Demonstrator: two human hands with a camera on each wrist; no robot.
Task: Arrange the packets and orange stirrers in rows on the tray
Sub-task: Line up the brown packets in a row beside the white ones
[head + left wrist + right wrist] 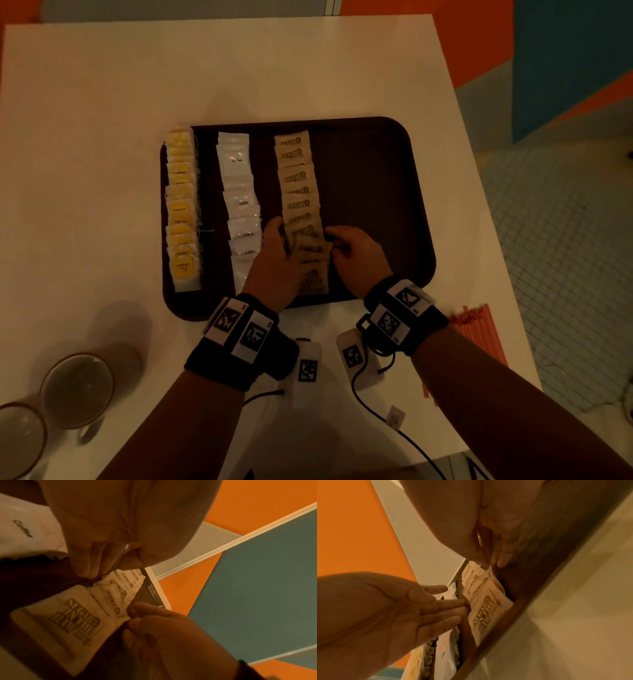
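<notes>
A dark brown tray (370, 192) holds three rows: yellow packets (181, 209) at its left edge, white coffee packets (241, 205), then brown sugar packets (298, 181). Both hands work at the near end of the sugar row. My left hand (277, 236) lays straight fingers (452, 605) against the left edge of the sugar packets (488, 615). My right hand (337, 246) pinches the right edge of a slightly skewed sugar packet (313, 248) between thumb and fingers (503, 557). A bundle of orange stirrers (479, 332) lies on the white table, right of my right wrist.
Two glass cups (77, 390) (20, 438) stand at the near left of the table (102, 137). The tray's right part beyond the sugar row is bare. The table's right edge runs just past the stirrers, with tiled floor below.
</notes>
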